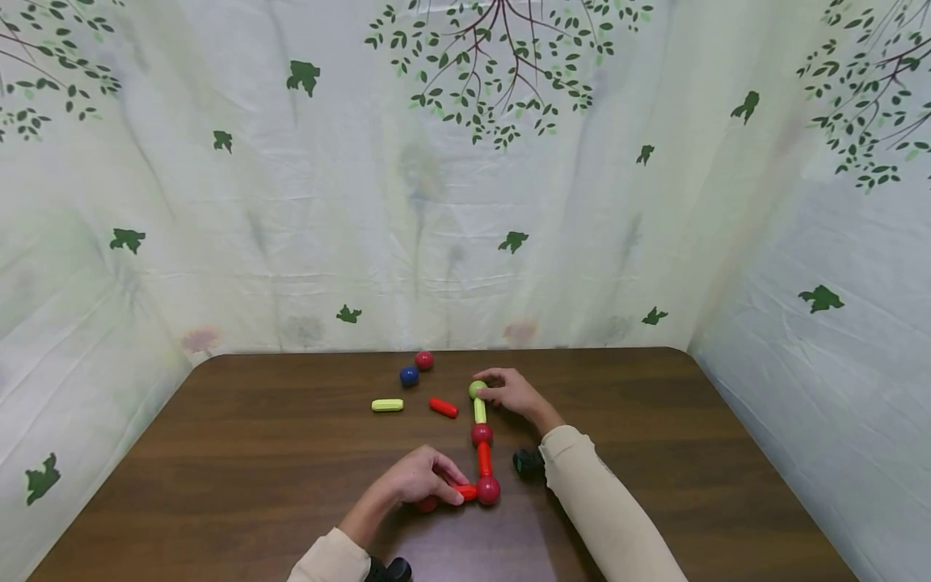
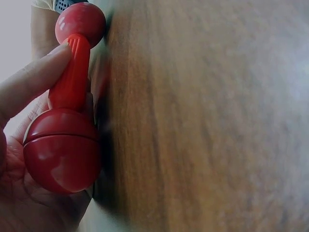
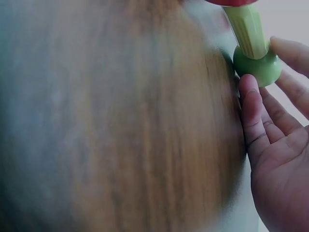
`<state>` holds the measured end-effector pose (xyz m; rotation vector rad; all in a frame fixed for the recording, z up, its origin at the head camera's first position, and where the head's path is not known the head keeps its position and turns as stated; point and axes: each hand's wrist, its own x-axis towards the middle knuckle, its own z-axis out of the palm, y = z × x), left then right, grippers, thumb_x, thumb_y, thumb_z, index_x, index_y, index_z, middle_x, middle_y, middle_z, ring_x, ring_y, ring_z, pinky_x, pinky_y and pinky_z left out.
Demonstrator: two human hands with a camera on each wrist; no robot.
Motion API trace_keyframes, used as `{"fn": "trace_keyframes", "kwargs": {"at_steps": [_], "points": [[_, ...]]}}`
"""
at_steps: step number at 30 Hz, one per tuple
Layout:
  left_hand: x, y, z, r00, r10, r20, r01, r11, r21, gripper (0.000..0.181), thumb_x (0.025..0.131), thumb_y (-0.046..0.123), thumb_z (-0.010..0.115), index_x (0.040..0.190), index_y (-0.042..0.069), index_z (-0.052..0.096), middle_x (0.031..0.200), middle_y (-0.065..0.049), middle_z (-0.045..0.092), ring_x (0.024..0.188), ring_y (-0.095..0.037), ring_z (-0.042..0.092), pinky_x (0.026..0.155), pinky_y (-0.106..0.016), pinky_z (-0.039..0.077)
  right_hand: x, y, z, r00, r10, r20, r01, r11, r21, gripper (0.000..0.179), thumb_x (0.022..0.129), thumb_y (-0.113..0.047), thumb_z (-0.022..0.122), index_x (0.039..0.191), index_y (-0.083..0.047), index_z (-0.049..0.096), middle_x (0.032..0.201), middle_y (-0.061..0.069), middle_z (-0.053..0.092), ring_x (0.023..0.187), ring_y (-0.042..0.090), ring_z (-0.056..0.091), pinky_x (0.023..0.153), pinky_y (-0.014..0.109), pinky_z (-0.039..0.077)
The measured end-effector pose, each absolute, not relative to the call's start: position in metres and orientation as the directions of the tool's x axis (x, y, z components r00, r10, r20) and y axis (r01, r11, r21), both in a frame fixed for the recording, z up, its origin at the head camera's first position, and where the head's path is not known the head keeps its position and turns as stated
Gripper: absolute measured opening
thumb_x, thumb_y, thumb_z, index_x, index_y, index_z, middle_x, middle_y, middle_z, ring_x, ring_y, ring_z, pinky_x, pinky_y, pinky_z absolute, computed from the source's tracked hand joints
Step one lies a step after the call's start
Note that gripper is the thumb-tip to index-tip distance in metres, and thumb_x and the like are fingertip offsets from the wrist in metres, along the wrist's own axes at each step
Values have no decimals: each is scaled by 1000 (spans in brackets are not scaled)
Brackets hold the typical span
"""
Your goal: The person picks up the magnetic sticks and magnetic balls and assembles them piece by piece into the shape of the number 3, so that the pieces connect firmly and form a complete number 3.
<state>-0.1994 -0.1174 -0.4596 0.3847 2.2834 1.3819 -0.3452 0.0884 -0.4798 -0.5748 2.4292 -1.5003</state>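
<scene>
An L-shaped chain of balls and ribbed rods lies on the wooden table. My left hand (image 1: 420,475) pinches its near red rod (image 2: 72,77) between thumb and fingers. That rod joins a red corner ball (image 1: 488,491) to another red ball (image 2: 63,151) by the palm. From the corner, a second red rod (image 1: 484,459) runs away to a red ball (image 1: 482,434), then a yellow-green rod (image 1: 480,411) and a green ball (image 1: 477,390) at the far end. My right hand (image 1: 515,394) holds that green ball between thumb and fingers.
Left of the chain's far end lie a loose red rod (image 1: 444,407) and a yellow-green rod (image 1: 388,405). Behind them sit a blue ball (image 1: 410,376) and a red ball (image 1: 424,360) near the table's back edge. A leaf-print curtain (image 1: 451,202) hangs behind the table (image 1: 291,436).
</scene>
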Motion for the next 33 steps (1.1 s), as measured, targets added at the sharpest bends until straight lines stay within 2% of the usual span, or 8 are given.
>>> {"fn": "trace_keyframes", "kwargs": {"at_steps": [14, 19, 24, 28, 33], "points": [[-200, -116, -457, -860, 443, -252, -4, 488, 873, 16, 74, 3, 80, 90, 3, 76, 80, -1, 70, 74, -11, 56, 69, -28, 44, -346, 89, -482, -912, -409, 43, -222, 402, -888, 31, 88, -13, 70, 116, 0, 66, 110, 13, 65, 76, 21, 58, 66, 32, 50], [-199, -116, -457, -864, 443, -240, 12, 494, 869, 16, 74, 5, 81, 89, 4, 76, 80, 0, 69, 75, -10, 55, 68, -28, 44, -344, 93, -480, -902, -430, 41, -221, 376, -900, 38, 87, -16, 72, 120, 1, 62, 111, 15, 64, 77, 20, 60, 67, 33, 51], [-198, -116, -458, -865, 447, -230, 19, 487, 873, 16, 73, 5, 81, 89, 4, 76, 80, -1, 70, 74, -11, 55, 67, -28, 44, -336, 102, -475, -886, -459, 61, -223, 308, -925, 46, 83, -14, 76, 121, 3, 58, 100, 12, 63, 73, 19, 59, 62, 32, 52], [-199, -117, -458, -865, 445, -232, 20, 493, 870, 17, 74, 5, 81, 90, 5, 76, 81, -1, 70, 75, -12, 55, 68, -29, 44, -329, 105, -472, -902, -430, -46, -94, 299, -950, 45, 82, -8, 75, 121, 3, 56, 98, 12, 62, 73, 19, 60, 62, 32, 52], [-201, -116, -459, -860, 461, -219, 37, 485, 874, 17, 74, 5, 81, 89, 4, 76, 81, -1, 70, 75, -11, 55, 68, -29, 44, -321, 107, -469, -877, -435, -204, 101, 249, -963, 38, 87, -2, 68, 121, 6, 54, 95, 11, 66, 71, 17, 62, 60, 31, 53]]}}
